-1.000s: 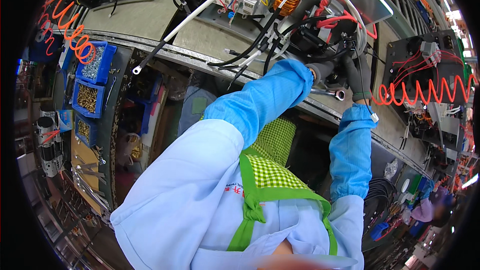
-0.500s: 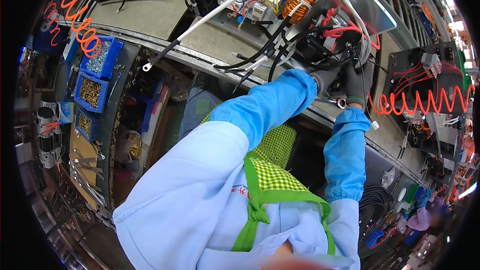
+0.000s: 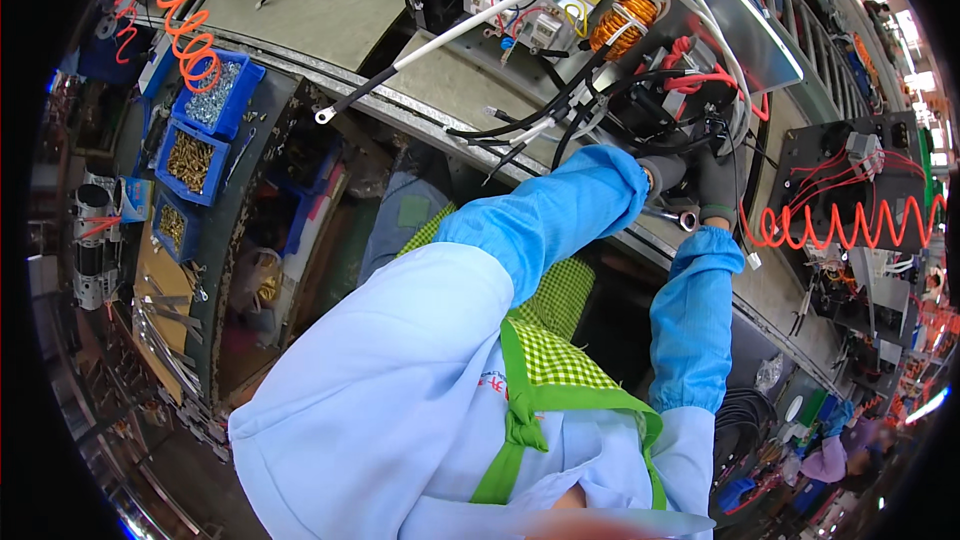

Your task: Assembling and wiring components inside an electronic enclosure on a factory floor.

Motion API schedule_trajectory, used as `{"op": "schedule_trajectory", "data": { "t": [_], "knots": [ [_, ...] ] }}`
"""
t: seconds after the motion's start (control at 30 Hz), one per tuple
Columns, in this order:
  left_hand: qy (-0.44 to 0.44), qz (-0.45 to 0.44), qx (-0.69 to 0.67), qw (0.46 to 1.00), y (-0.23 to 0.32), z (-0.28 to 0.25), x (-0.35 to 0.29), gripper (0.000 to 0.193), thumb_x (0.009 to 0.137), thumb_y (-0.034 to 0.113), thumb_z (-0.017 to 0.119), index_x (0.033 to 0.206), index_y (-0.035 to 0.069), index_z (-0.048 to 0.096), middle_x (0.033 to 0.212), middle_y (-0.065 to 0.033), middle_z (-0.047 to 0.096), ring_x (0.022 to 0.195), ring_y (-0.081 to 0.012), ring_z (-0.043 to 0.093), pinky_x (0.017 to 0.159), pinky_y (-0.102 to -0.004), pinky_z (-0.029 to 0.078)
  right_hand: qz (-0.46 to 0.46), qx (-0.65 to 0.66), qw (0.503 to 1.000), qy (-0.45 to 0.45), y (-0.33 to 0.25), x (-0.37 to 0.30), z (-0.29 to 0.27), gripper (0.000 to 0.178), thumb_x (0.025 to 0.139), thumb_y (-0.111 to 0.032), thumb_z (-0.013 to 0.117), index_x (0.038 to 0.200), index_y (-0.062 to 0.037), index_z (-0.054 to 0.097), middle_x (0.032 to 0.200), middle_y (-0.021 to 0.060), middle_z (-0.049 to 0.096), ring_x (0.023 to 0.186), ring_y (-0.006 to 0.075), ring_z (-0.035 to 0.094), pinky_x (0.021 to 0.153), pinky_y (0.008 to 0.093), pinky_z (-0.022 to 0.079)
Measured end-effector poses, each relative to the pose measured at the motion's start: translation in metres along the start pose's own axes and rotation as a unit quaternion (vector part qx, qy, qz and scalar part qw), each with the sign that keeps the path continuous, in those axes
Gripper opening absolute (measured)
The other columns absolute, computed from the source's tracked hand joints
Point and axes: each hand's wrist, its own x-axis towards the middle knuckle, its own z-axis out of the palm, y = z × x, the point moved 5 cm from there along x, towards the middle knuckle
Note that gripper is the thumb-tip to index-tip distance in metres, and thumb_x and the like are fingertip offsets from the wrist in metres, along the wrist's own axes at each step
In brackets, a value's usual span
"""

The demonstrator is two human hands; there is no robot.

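My left hand (image 3: 664, 173) and my right hand (image 3: 717, 183), both in dark grey gloves, are close together at the near side of an electrical assembly. Their fingers are hidden among black cables and a dark round component (image 3: 660, 105), so any grip cannot be made out. Above them sit a copper-wound coil (image 3: 623, 26), red wires (image 3: 690, 65) and a bundle of white cables (image 3: 728, 45). A thick white cable (image 3: 470, 15) runs left to a black sleeve and a ring lug (image 3: 325, 115). A wrench (image 3: 686, 220) lies just below my hands, near the bench edge.
At left, blue bins (image 3: 190, 162) hold screws and other small fasteners. Orange coiled hoses hang at upper left (image 3: 190, 40) and cross at right (image 3: 850, 225). A dark panel with red wires (image 3: 860, 165) stands at right. Another person's sleeve (image 3: 825, 460) shows at far lower right.
The whole view has shifted, so the bench and assembly appear a little further right and lower. Both hands stay at the same part of the assembly; no other clear change shows.
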Motion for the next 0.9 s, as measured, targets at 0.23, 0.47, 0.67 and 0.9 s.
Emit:
{"op": "schedule_trajectory", "data": {
  "t": [0.23,0.47,0.67,0.9],
  "knots": [
    [-0.084,0.013,-0.169,0.982,0.088,-0.044,-0.044,0.031,0.093,0.023,0.041,0.107,0.003,0.06,0.106,-0.0191,0.063,0.1,-0.0293,0.061,0.086,-0.0383,0.046,0.088,-0.03,0.996,0.015,0.048,-0.021,-0.025,0.063,0.069,-0.045,0.067,0.118,-0.007,0.054,0.11,0.0201,0.061,0.104,0.04,0.056,0.086,0.045,0.044],
    [0.293,0.186,0.156,0.925,0.016,0.049,0.046,0.028,0.091,0.019,0.042,0.104,0.004,0.062,0.101,-0.0165,0.065,0.089,-0.0286,0.064,0.08,-0.036,0.049,-0.024,-0.015,0.999,0.045,-0.003,0.002,-0.013,0.059,0.072,-0.039,0.065,0.12,-0.0064,0.054,0.11,0.0208,0.061,0.102,0.0393,0.057,0.084,0.044,0.045],
    [-0.01,0.032,0.052,0.998,0.069,-0.073,-0.054,0.023,0.086,0.015,0.048,0.099,0.004,0.065,0.094,-0.0141,0.066,0.082,-0.0298,0.065,0.075,-0.0386,0.05,0.008,0.006,0.999,0.047,0.013,-0.003,0.001,0.058,0.072,-0.037,0.066,0.12,-0.0055,0.055,0.109,0.0198,0.063,0.099,0.0363,0.06,0.083,0.0409,0.046],
    [0.185,0.147,-0.054,0.97,0.006,-0.009,0.028,0.037,0.095,0.022,0.035,0.121,0.003,0.054,0.121,-0.0206,0.056,0.109,-0.0332,0.056,0.092,-0.039,0.044,-0.022,0.045,0.998,0.027,-0.041,0.002,-0.01,0.065,0.07,-0.033,0.067,0.126,-0.0059,0.051,0.114,0.0186,0.061,0.103,0.0356,0.058,0.086,0.0393,0.045]
  ]
}}
